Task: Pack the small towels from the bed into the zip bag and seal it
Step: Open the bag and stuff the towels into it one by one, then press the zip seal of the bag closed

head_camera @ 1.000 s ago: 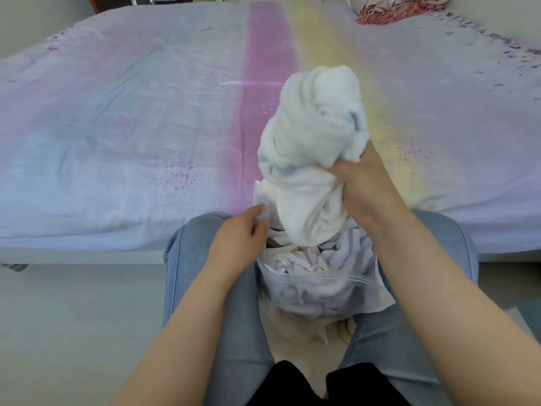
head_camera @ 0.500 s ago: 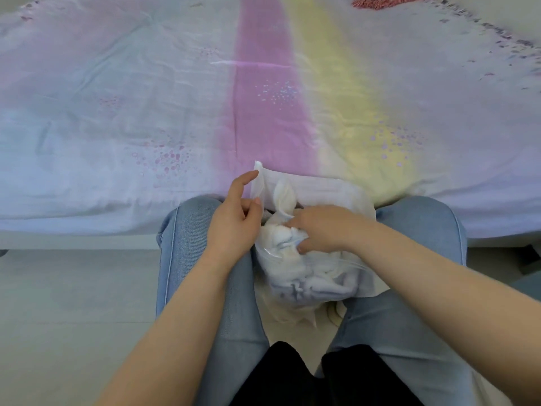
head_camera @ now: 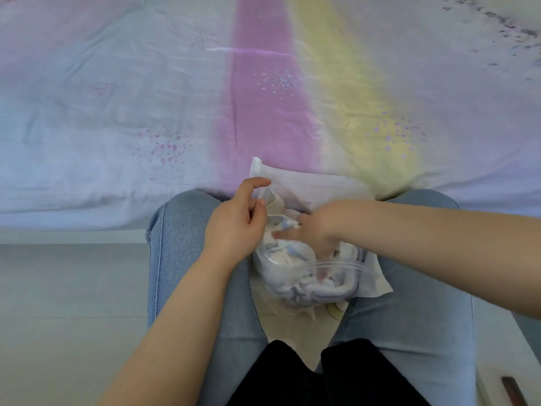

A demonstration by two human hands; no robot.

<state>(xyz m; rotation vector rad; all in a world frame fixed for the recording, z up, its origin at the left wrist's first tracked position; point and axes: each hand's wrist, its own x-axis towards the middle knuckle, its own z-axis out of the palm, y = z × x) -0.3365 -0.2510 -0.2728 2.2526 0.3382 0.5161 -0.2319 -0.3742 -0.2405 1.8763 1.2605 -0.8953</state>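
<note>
The clear zip bag (head_camera: 310, 183) stands between my knees at the bed's edge, its mouth open and stuffed with white and pale blue small towels (head_camera: 295, 253). My left hand (head_camera: 237, 221) pinches the left side of the bag's mouth and holds it up. My right hand (head_camera: 317, 227) is inside the mouth, with its fingers pressing down into the towels; the fingertips show dimly through the plastic. No loose towel shows on the bed.
The bed (head_camera: 117, 112) with a pastel purple, pink and yellow sheet fills the upper view. My knees in blue jeans (head_camera: 187, 230) flank the bag. Grey floor lies to the left. A brown object (head_camera: 512, 389) sits at the bottom right.
My right hand brought the bunched white towel down from above the bag and pushed it in. It now reaches deeper. My left hand kept hold of the bag's edge.
</note>
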